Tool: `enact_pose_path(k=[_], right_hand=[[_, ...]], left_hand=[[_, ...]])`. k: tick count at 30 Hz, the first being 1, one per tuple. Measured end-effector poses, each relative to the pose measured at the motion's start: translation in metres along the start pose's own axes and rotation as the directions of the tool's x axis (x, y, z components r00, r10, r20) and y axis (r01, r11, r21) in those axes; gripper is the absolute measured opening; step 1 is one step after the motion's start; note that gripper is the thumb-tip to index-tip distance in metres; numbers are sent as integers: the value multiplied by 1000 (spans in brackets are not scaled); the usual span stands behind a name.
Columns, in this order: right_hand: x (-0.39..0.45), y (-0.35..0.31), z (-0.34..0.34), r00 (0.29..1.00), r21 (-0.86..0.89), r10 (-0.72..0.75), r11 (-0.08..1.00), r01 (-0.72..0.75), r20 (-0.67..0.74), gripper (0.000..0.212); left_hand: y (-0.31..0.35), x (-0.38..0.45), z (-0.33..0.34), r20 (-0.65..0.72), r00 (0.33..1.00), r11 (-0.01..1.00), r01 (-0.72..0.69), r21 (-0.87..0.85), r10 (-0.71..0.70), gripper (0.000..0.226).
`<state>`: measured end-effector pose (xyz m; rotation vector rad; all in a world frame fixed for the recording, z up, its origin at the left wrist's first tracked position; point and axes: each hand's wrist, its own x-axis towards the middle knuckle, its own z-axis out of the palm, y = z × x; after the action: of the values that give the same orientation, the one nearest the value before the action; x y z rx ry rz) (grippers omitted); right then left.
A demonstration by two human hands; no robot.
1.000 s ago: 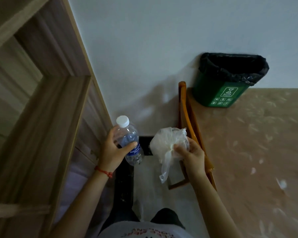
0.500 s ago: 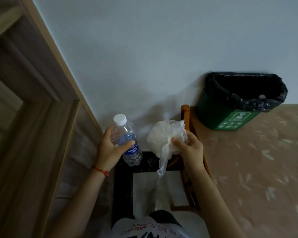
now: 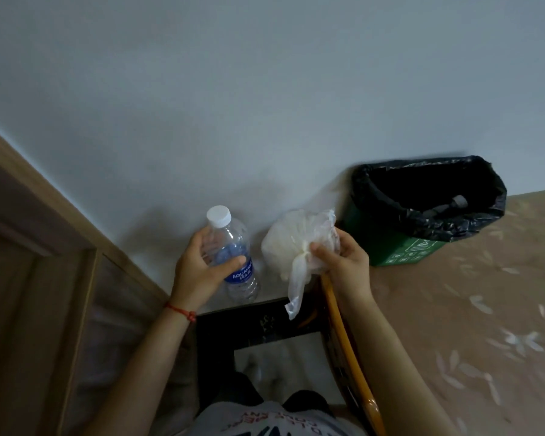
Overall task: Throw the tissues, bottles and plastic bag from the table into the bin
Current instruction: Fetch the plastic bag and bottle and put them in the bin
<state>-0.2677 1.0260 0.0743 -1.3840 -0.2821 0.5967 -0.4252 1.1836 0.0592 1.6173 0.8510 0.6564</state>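
My left hand (image 3: 199, 269): closed around the middle of a clear plastic bottle (image 3: 233, 256), thumb across the blue label, fingers curled behind the ribbed wall.
Bottle: a slim cylinder, tilted with its white screw cap (image 3: 218, 216) up and toward the wall; see-through, and I could not tell whether any water was inside.
Left wrist: a thin red cord (image 3: 180, 310) was tied round it.
My right hand (image 3: 343, 262): pinched shut on a crumpled plastic bag (image 3: 293, 243), thumb and fingers bunching the thin film.
Plastic bag: milky, translucent, puffed into a soft round lump above my grip, with a limp wrinkled tail hanging below; it seemed stuffed with something pale, which I could not make out.
Both things: held in the air, near each other but apart, in front of the wall.
Counter (image 3: 214, 338): below my hands, a dark glossy border around a paler centre.
Chair (image 3: 346, 341): a smooth, curved, orange-brown wooden rail just right of the counter.
Bin (image 3: 400, 250): green hard plastic, on the floor against the wall, to the right of the bag; lined with a shiny, creased black liner (image 3: 428, 221) folded over the rim. A dark capped thing lay inside.
Floor (image 3: 472, 309): tan, flecked with pale leaf shapes.
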Motion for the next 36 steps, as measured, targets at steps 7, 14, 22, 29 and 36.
enact_pose_path(k=[7, 14, 22, 29, 36], right_hand=[[13, -29, -7, 992, 136, -46, 989, 62, -115, 21], [6, -54, -33, 973, 267, -79, 954, 137, -217, 18], [1, -67, -67, 914, 187, -119, 961, 205, -387, 28], [15, -83, -78, 894, 194, -135, 952, 236, -428, 26], [46, -111, -96, 868, 201, -156, 939, 278, -471, 17]], left_hand=[[35, 47, 17, 149, 984, 992, -82, -92, 95, 63], [65, 88, 50, 294, 931, 970, -173, -173, 218, 58], [85, 100, 92, 425, 865, 957, -185, -223, 266, 58], [84, 101, 112, 466, 849, 961, -155, -231, 249, 60], [81, 99, 128, 461, 857, 964, -135, -231, 230, 61]])
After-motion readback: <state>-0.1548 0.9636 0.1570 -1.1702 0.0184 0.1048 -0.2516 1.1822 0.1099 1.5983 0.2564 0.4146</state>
